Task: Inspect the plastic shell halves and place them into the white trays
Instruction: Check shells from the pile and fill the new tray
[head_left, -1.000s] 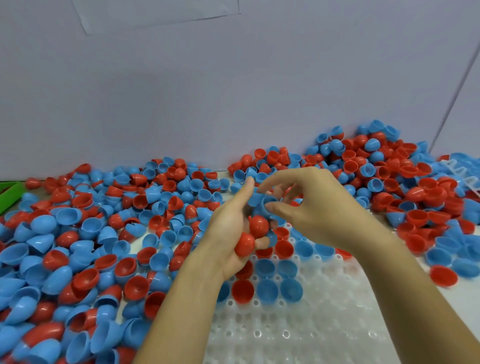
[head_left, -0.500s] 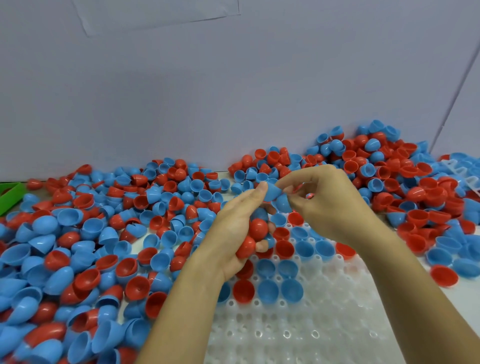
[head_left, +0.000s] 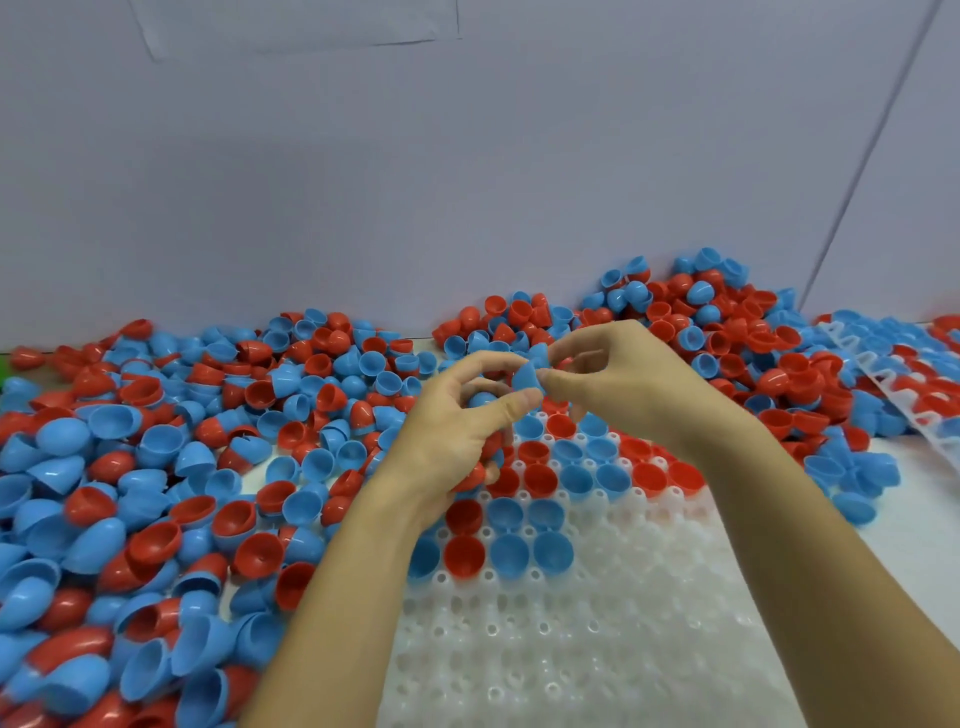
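pinching: right hand (head_left: 628, 384) nips a smooth blue shell half (head_left: 527, 375) between thumb and forefinger, raised above the tray's far rows
cupping: left hand (head_left: 457, 431) curls its fingers round several glossy red and blue halves, thumb tip touching the pinched blue one
tray: white tray (head_left: 571, 649), translucent moulded plastic, round sockets with small holes between; far sockets filled with red and blue cups, hollow side up
heap: loose shell halves (head_left: 156, 493), domed, shiny, piled left and behind
wall: flat pale board (head_left: 467, 182)
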